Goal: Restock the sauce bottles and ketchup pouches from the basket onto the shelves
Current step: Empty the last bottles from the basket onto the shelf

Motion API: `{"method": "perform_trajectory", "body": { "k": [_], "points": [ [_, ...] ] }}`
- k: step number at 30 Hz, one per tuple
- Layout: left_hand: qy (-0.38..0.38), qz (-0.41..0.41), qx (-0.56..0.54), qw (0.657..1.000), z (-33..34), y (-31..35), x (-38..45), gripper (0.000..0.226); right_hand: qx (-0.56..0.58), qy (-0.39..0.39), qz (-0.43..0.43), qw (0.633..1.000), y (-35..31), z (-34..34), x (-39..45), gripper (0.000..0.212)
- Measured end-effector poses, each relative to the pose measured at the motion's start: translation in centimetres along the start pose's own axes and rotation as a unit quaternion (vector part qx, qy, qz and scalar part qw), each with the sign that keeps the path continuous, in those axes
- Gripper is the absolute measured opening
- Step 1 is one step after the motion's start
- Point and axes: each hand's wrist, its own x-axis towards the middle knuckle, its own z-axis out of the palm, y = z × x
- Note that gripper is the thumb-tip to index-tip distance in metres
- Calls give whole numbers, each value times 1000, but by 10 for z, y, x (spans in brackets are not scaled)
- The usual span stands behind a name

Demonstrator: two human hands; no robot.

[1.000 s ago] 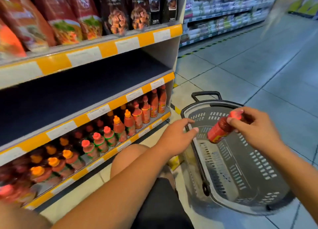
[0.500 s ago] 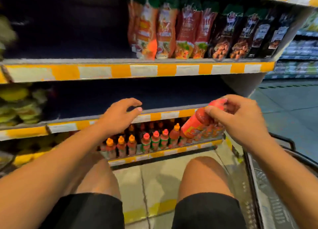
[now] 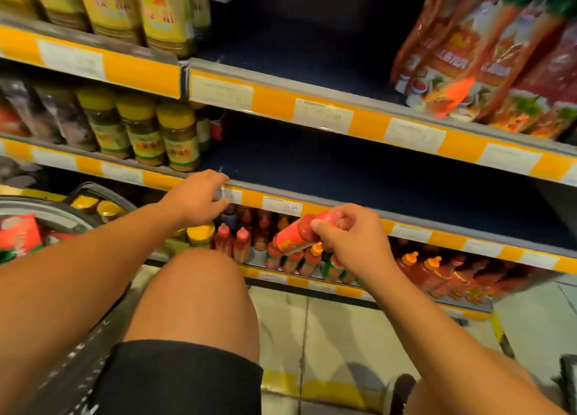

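Observation:
My right hand (image 3: 352, 243) grips a red sauce bottle (image 3: 296, 232) by its cap end, tilted, in front of the bottom shelf's row of red sauce bottles (image 3: 312, 258). Just above it runs the bare dark-blue middle shelf (image 3: 374, 177). My left hand (image 3: 199, 199) reaches to that shelf's yellow front edge, its fingers touching the lip and holding nothing. Ketchup pouches (image 3: 468, 55) stand on the top shelf at the right. A grey basket (image 3: 37, 208) at the left holds a red pouch (image 3: 18, 233).
Jars with yellow lids (image 3: 143, 127) fill the shelves at the left. My bare knees are low in front of the shelf, over the tiled floor (image 3: 327, 336). Part of another basket (image 3: 568, 380) shows at the lower right corner.
The view has swung from the right-hand basket to the shelves. My right hand carried the bottle over to the shelf front, and my left hand reached the middle shelf's edge.

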Motion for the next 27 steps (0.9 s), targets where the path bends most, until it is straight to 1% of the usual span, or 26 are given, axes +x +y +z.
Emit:
{"method": "perform_trajectory", "body": {
  "k": [3,5,7,11,16,19,22,27],
  "points": [
    [-15,27,73,997,5,-9,7,62,-24,-50,29,998,9,39,15,18],
    [-4,40,119,992,10,-13,12,59,-32,-75,46,996,22,64,28,21],
    [2,44,143,989,14,-16,17,54,-66,-90,55,992,34,84,41,20],
    [-4,29,125,992,9,-14,22,46,-157,-79,31,984,52,116,65,18],
    [-2,36,122,992,6,-12,24,47,-254,-93,-6,963,68,146,93,20],
    [4,39,114,993,6,-18,24,49,-315,-102,-24,943,73,163,107,27],
    [-11,34,112,993,6,-16,23,51,-373,-111,-43,920,76,179,114,35],
    [0,32,104,994,6,-14,23,49,-440,-134,-56,886,85,200,113,34]
  ]
}}
